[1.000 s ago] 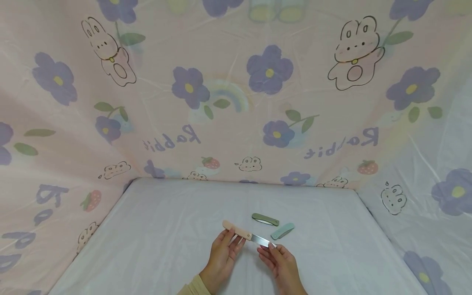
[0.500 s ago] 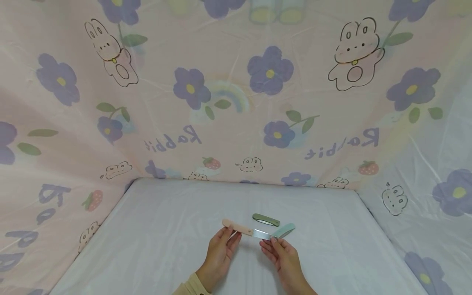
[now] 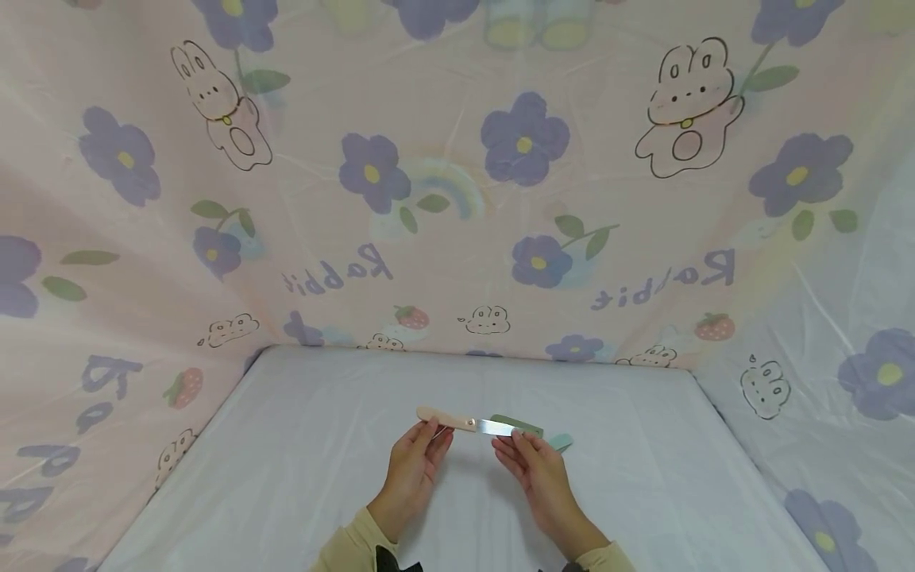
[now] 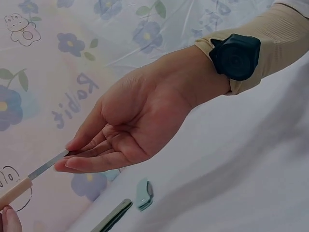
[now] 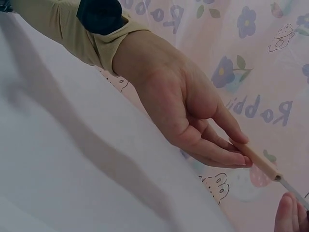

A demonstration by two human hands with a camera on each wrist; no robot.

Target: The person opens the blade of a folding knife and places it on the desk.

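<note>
An opened folding knife with a peach handle and a steel blade is held level above the table between both hands. My left hand pinches the handle between thumb and fingers, as the right wrist view shows from across. At the other end, the thumb and fingertips of my right hand pinch the blade near its tip, which they hide. Behind the blade lies an olive green folding knife, partly covered in the head view. A mint folding knife rests beside it, mostly behind my right hand in the head view.
White cloth covers the table. Pink curtains printed with flowers and rabbits enclose it at the back and both sides. Dark camera units are strapped over the beige sleeves.
Both hands have carried the peach knife up and slightly left in the head view, leveling it. It now overlaps the green knife, and my right hand covers more of the mint one.
</note>
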